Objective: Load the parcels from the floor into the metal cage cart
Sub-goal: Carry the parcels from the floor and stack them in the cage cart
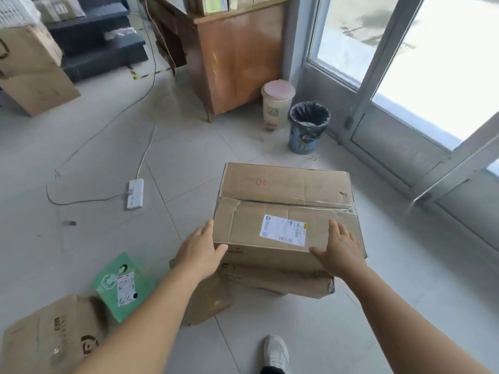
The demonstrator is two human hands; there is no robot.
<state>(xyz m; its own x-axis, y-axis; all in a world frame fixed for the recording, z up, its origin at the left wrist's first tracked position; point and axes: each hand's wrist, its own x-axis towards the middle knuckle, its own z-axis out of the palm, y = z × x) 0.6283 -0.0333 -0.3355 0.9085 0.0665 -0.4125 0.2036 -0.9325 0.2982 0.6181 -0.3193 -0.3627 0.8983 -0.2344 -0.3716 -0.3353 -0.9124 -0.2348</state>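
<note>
- Head view: large cardboard box (286,211), centre frame, sits atop a flatter box (278,279) on the floor; looks stiff, creased, taped, probably hefty, so best gripped low on opposite sides.
- Left hand (201,251) spread, touching the box's left near corner.
- Right hand (339,249) spread flat on the top's right near edge.

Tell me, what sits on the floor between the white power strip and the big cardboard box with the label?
Only bare grey floor tiles separate the white power strip from the big brown cardboard box in the head view.

Left hand (199,252) and right hand (339,249) rest flat-fingered on a taped cardboard box (286,211) stacked over another box (278,279).
</note>
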